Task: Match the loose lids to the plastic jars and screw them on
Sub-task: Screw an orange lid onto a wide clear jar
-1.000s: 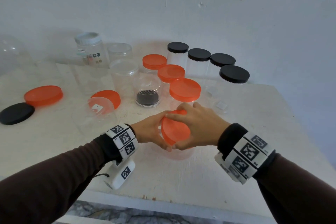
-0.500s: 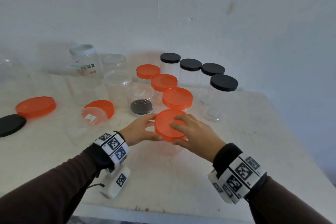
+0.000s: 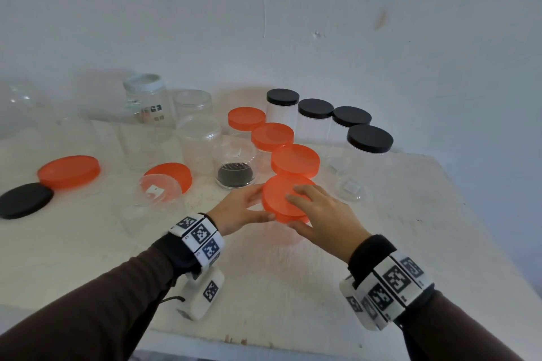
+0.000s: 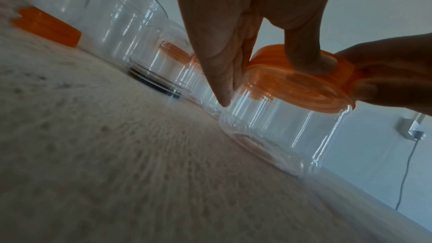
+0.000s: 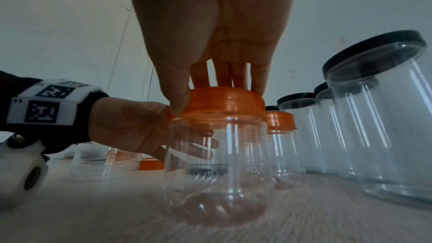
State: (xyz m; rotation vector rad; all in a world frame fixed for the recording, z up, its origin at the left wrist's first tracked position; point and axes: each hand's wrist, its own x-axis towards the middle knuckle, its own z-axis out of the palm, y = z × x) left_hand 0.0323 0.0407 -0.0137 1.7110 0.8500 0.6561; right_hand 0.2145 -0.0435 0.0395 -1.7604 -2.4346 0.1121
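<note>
Near the table's [image 3: 293, 287] front edge, our left hand [image 3: 237, 211] grips the clear jar [image 5: 217, 169] while our right hand [image 3: 325, 217] curls round its orange lid [image 3: 283, 199]; we should keep the lid level, then twist.

Head overhead; wrists low, tableside

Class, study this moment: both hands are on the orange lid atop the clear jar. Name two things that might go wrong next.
1. The orange lid looks tilted on the clear jar in the left wrist view, so it may cross-thread.
2. The left hand and right hand both grip the lid; nothing steadies the jar, so it might spin or bump the lidded orange jar close behind.
</note>
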